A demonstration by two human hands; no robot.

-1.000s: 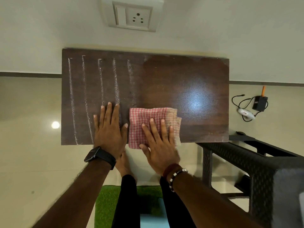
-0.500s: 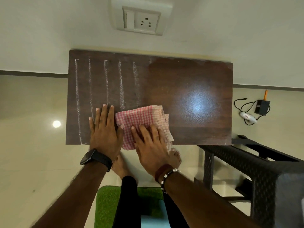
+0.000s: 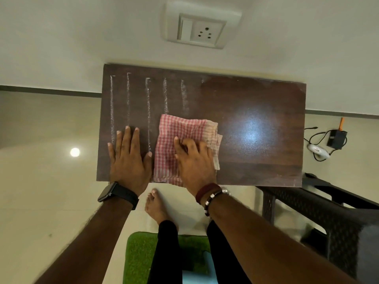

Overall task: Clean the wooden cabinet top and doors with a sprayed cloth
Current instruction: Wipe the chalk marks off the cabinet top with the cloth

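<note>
We see the right hand (image 3: 194, 160) with fingers curled, pressing on a red-and-white checked cloth (image 3: 184, 144) at the near middle of the dark brown wooden cabinet top (image 3: 256, 124). The left hand (image 3: 128, 158) lies flat, fingers spread, just left of the cloth.

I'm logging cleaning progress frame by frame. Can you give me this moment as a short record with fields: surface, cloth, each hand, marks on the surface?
surface: dark brown wooden cabinet top, set against a pale wall
cloth: folded red-and-white checked cloth, lying near the front edge, left of centre
left hand: left hand flat, fingers spread, bare on the wood beside the cloth
right hand: right hand pressing on the cloth, fingers curled into it
marks: five pale vertical streaks on the left half
right half: no streaks, a bright light reflection
</note>
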